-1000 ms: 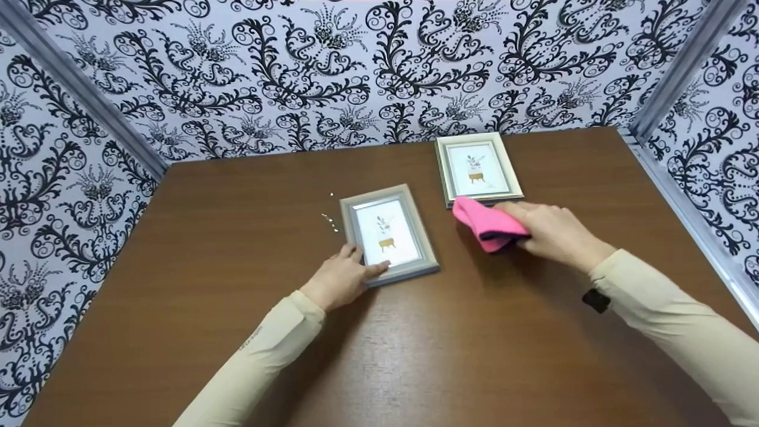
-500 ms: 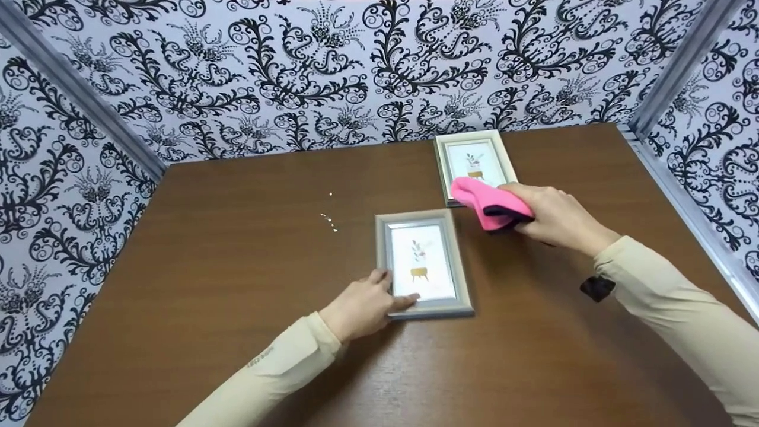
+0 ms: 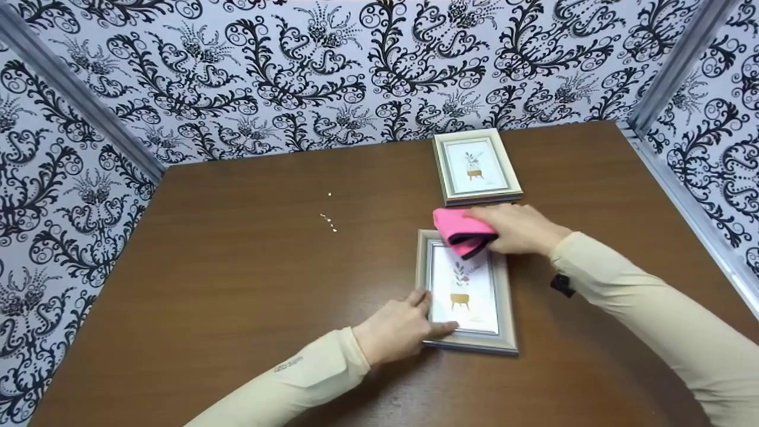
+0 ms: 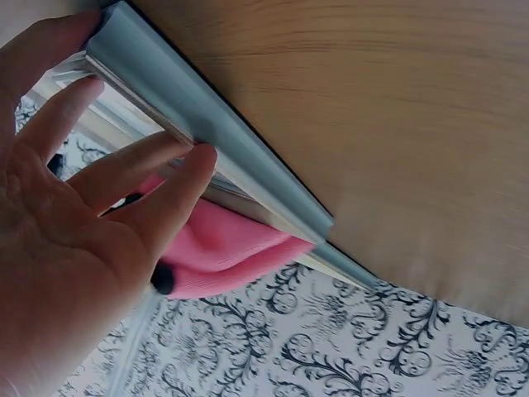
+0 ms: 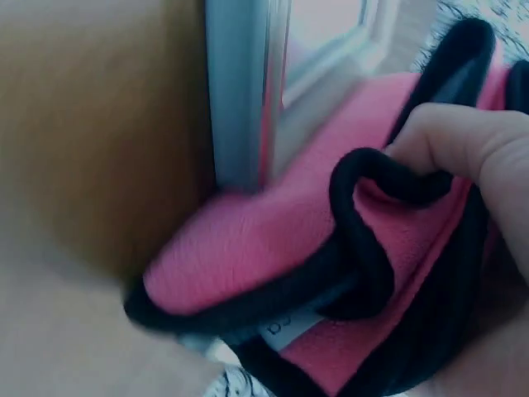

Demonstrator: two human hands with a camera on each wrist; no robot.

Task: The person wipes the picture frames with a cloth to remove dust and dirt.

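Note:
A picture frame [image 3: 505, 302] with a potted-plant print lies on the table in the head view. My left hand [image 3: 394, 332] touches its lower left corner, thumb over the bottom edge and fingers on the left side. In the left wrist view, fairly straight fingers [image 4: 169, 194] rest along the frame's grey edge [image 4: 223, 132]. My right hand [image 3: 519, 228] grips a folded pink cloth [image 3: 456, 224] with black edging, which lies over the frame's top edge. In the right wrist view the cloth [image 5: 248, 240] bunches under finger and thumb, close against the frame's side.
A second, cream picture frame [image 3: 442, 172] with a similar print lies behind, near the back wall [image 3: 296, 77]. Small white bits [image 3: 328, 220] are scattered on the brown table [image 3: 237, 267] to the left. Metal posts [image 3: 676, 65] stand at the corners.
The left hand has slid the near picture frame rightward and toward the person, turning it slightly. The right hand has brought the pink cloth from beside the far frame onto the near frame's top.

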